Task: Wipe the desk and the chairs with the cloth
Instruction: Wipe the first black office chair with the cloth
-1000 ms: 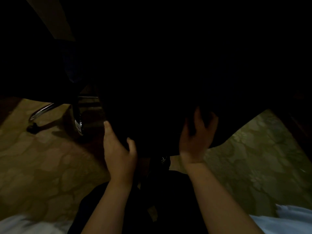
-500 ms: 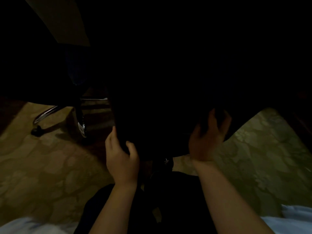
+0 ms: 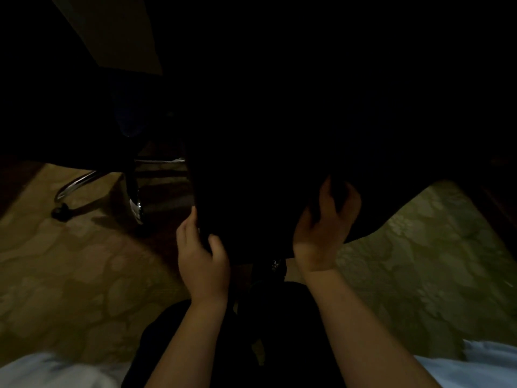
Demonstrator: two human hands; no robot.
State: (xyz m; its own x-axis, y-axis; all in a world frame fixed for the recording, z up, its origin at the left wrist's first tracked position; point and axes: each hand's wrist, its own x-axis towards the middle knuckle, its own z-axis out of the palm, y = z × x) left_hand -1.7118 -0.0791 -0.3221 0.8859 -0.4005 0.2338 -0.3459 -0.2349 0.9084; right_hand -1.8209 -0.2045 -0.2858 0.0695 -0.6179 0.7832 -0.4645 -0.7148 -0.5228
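A person's 2 bare hands clasp the near end of a dark chair (image 3: pixel 265 177) in a dim room, seen from a head-worn camera. The chair fills the middle of the view, directly in front of and above the hands, with its rounded near rim dipping between them. From that rim the dark shape widens up and away from the person; its far outline is lost in shadow, so its long axis cannot be told.

The left hand (image 3: pixel 201 261) holds the chair's left edge, thumb on the near face and fingers curled round behind it. The right hand (image 3: pixel 324 228) grips the lower right rim, its fingers (image 3: pixel 326 197) hooked up over the dark surface. The cloth cannot be made out, and whether it lies under either hand cannot be told. Both forearms are bare, rising from pale blue sleeves (image 3: pixel 475 365) at the bottom corners.

Below the rim, between the wrists, a dark post (image 3: pixel 277 267) shows 1 small glint of metal. To the left stands a second chair (image 3: pixel 126 121), its chrome legs (image 3: pixel 75 186) curving down to a black caster (image 3: pixel 60 212) on the patterned olive carpet (image 3: pixel 70 275). A pale tan panel (image 3: pixel 117 32) shows at upper left.
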